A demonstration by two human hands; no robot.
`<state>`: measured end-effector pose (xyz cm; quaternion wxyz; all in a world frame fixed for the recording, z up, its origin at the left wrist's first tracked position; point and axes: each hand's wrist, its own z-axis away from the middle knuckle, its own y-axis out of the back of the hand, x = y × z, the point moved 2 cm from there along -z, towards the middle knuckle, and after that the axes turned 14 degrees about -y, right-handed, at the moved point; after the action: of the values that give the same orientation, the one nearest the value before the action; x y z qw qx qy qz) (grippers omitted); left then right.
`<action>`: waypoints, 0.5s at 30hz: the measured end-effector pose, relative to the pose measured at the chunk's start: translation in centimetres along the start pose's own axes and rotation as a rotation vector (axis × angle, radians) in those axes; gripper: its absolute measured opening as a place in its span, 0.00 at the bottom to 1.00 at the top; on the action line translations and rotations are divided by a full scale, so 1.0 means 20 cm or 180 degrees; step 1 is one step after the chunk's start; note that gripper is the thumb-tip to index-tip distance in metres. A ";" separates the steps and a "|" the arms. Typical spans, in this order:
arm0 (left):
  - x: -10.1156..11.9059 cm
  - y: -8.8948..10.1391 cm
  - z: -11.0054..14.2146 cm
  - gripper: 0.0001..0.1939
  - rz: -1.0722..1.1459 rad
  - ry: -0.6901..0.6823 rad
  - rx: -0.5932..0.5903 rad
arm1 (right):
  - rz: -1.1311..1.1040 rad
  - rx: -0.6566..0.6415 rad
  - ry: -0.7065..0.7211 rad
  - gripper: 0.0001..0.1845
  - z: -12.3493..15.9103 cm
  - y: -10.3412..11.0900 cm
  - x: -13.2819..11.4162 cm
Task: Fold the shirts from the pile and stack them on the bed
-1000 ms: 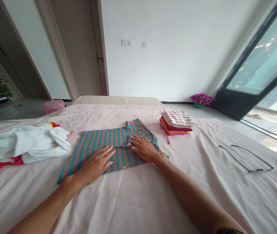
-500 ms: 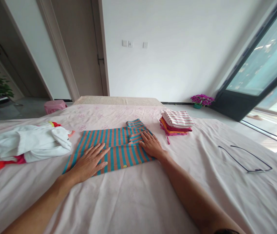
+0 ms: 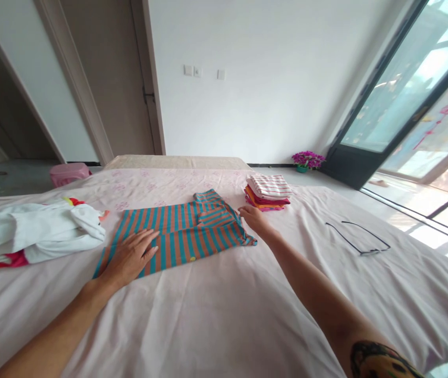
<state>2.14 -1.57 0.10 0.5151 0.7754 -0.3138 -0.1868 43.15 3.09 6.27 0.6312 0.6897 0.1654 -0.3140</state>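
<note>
A teal and rust striped shirt (image 3: pixel 176 231), folded lengthwise with a yellow button near its front edge, lies on the pink bedsheet (image 3: pixel 208 315). Flat on its left part rests my left hand (image 3: pixel 131 257), fingers stretched out. My right hand (image 3: pixel 254 219) is at the shirt's right end, by the crumpled collar area, its fingers drawn together and curled. What those fingers hold, if anything, is hidden. Just beyond that hand sits a stack of folded clothes (image 3: pixel 269 191), with a white and red striped piece on top and red, orange and pink ones below.
A loose pile of white clothing (image 3: pixel 42 228) with red parts lies at the left. Black-framed glasses (image 3: pixel 360 241) rest on the sheet at the right. Past the bed are a pink stool (image 3: pixel 70 173), a pot of purple flowers (image 3: pixel 308 160) and a glass door (image 3: pixel 389 100).
My right hand has slid right, off the shirt's middle to its right end, and its fingers have curled. My left hand stays flat on the cloth. The view has turned slightly right.
</note>
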 end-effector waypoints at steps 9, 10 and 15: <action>-0.03 0.02 0.08 0.26 -0.0637 0.0151 -0.0169 | 0.1445 0.0144 -0.0143 0.23 0.27 -0.05 0.07; -0.05 0.02 0.11 0.26 -0.0688 0.0191 -0.0166 | 0.1413 0.0130 -0.0070 0.21 0.28 -0.06 0.07; -0.09 0.02 0.20 0.29 -0.0670 0.0154 -0.0241 | 0.0932 0.0042 0.0312 0.17 0.26 -0.01 0.14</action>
<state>-1.85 -3.16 -1.19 0.5290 0.7884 -0.2108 -0.2327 44.03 -2.38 4.27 0.6569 0.7250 0.0916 -0.1855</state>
